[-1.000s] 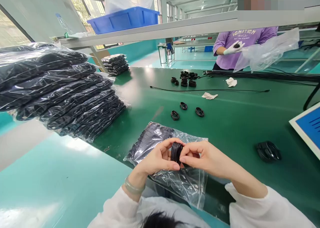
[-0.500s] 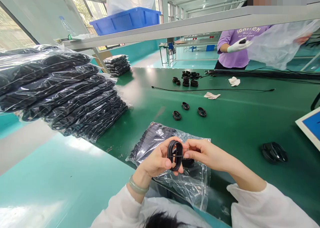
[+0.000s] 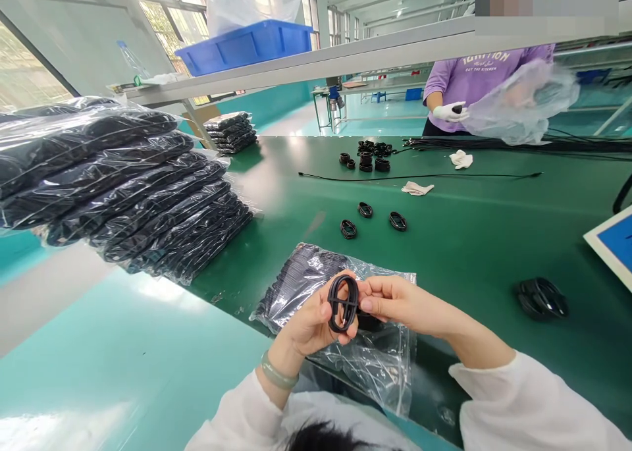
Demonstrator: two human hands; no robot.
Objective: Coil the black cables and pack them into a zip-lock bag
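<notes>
My left hand (image 3: 316, 316) is closed around a coiled black cable (image 3: 342, 304), held upright in an oval with a band across its middle. Thumb and fingers of my right hand (image 3: 388, 299) pinch at the coil's right edge. Beneath both hands lies a clear plastic bag (image 3: 380, 372), its far left part filled with rows of black cable coils (image 3: 301, 273). Something dark sits on or in the bag behind my right fingers, partly hidden. Beyond the bag, three small cable coils rest on the green table (image 3: 459, 240).
Filled bags (image 3: 162, 194) are stacked high at the left. More coils (image 3: 366, 161) stand farther back, near a straight cable (image 3: 419, 176) and white cloths (image 3: 417, 188). Another coil bundle (image 3: 542, 298) lies at right. Across the table a person (image 3: 474, 89) handles a plastic bag.
The coil in my hands has turned to show its open face and cross band more fully. Across the table, the person's gloved hand and plastic bag have shifted lower and left.
</notes>
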